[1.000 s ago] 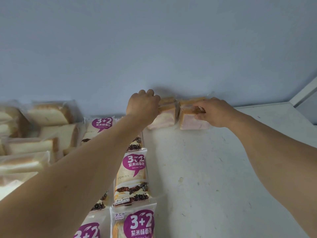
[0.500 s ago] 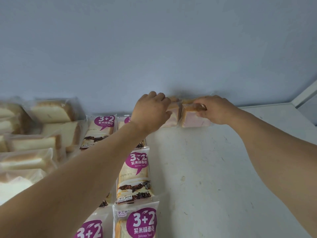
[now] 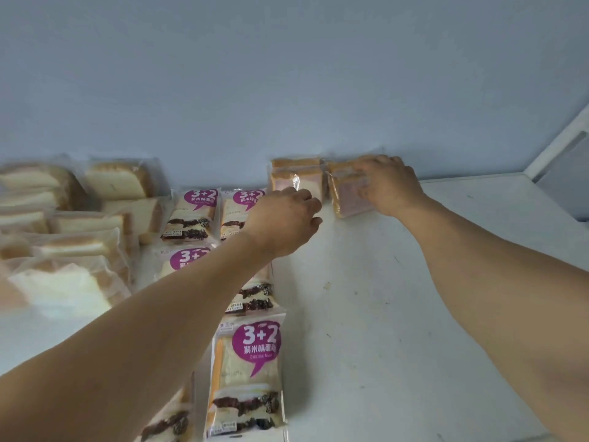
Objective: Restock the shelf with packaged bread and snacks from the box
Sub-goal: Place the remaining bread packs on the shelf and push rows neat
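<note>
Two clear packs of pink-filled sandwich bread stand side by side against the back wall on the white shelf (image 3: 382,314). My left hand (image 3: 283,221) hovers just in front of the left pack (image 3: 298,178), fingers loosely curled and holding nothing. My right hand (image 3: 387,186) lies over the right pack (image 3: 345,200), fingers curled over its top and front. That pack tilts slightly towards me.
Rows of purple-labelled "3+2" bread packets (image 3: 251,362) run from front to back left of centre. Stacks of plain sliced bread in clear bags (image 3: 118,183) fill the far left. A white shelf upright (image 3: 561,148) rises at the right, beyond bare shelf surface.
My left hand has let go of the left pack and drawn back towards me. My right hand stays on the right pack, which has shifted a little right.
</note>
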